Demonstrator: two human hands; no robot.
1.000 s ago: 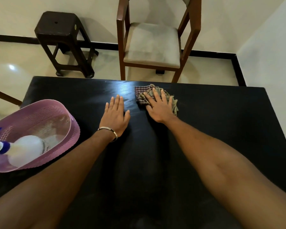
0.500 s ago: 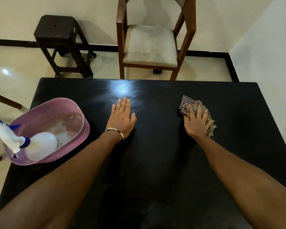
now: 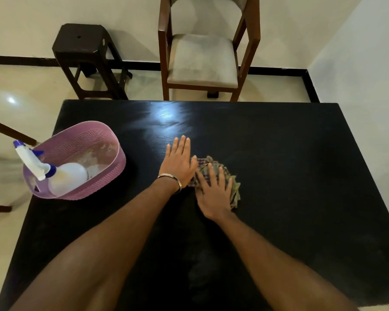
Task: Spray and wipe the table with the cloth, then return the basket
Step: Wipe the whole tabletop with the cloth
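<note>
The cloth (image 3: 220, 176), a crumpled checked rag, is lying on the black table (image 3: 301, 176) near its middle, a little toward the person's right. The right hand (image 3: 213, 194) is pressing down on it with the palm flat and the fingers (image 3: 221, 178) stretched out straight and slightly spread, not curling round the fabric; bunched folds are showing beyond the fingertips and along the hand's right side. The left hand (image 3: 179, 162) is resting flat on the tabletop just beside the cloth, its fingers straight and held close together, pointing away from the person, gripping nothing. Its thumb edge is touching, or all but touching, the cloth's left corner; which of the two cannot be told. A thin metal bangle (image 3: 174, 179) is sitting on the left wrist.

Farther left, at the table's edge, the pink perforated basket (image 3: 112, 162) is standing upright, well apart from both hands. A white spray bottle (image 3: 65, 178) with a blue nozzle is lying tilted inside it, its trigger head sticking out over the rim toward the left.

Beyond the far edge of the table, a wooden chair (image 3: 202, 57) with a pale cushioned seat is standing on the light floor, and a dark stool (image 3: 83, 43) is standing to its left against the wall.
</note>
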